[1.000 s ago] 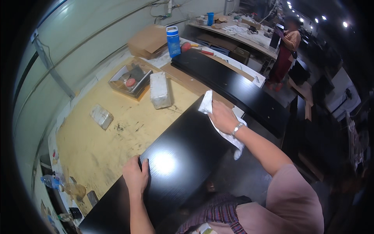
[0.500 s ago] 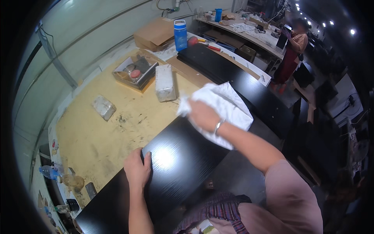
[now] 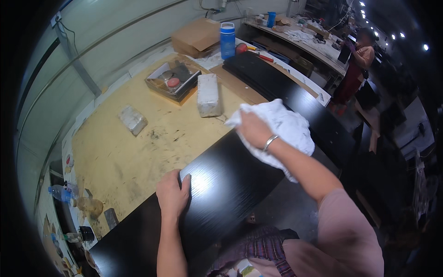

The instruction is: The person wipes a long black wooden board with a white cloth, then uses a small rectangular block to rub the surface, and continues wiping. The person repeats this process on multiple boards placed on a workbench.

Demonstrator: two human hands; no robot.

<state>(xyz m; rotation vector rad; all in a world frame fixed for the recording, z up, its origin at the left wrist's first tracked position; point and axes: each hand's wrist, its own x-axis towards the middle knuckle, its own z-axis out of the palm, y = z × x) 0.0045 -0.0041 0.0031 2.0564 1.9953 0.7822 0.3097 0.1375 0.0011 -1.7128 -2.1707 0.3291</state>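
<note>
A long black board [image 3: 226, 177] with a glossy wood-grain top lies slantwise in front of me, partly over the yellowish tabletop [image 3: 106, 157]. My left hand [image 3: 173, 191] is closed on its far long edge, thumb lying on the top face and fingers over the side. Bunched in my right hand [image 3: 255, 131] is a white cloth [image 3: 291, 127], by the far right end of the board. My right fingers are closed and partly hidden in the folds. The loose part of the cloth spreads to the right and hangs past the board's near edge.
Beyond the board lie two whitish blocks [image 3: 209, 97] [image 3: 132, 121] and an open box [image 3: 159, 90] of small items. A blue bottle [image 3: 227, 41], a brown carton [image 3: 196, 37] and stacked black boards [image 3: 263, 74] stand farther back. Another person [image 3: 355, 64] works at the right.
The whole view has shifted, so things sit farther right. My right hand still grips the cloth, whose loose part has changed shape. My left hand keeps its hold on the board.
</note>
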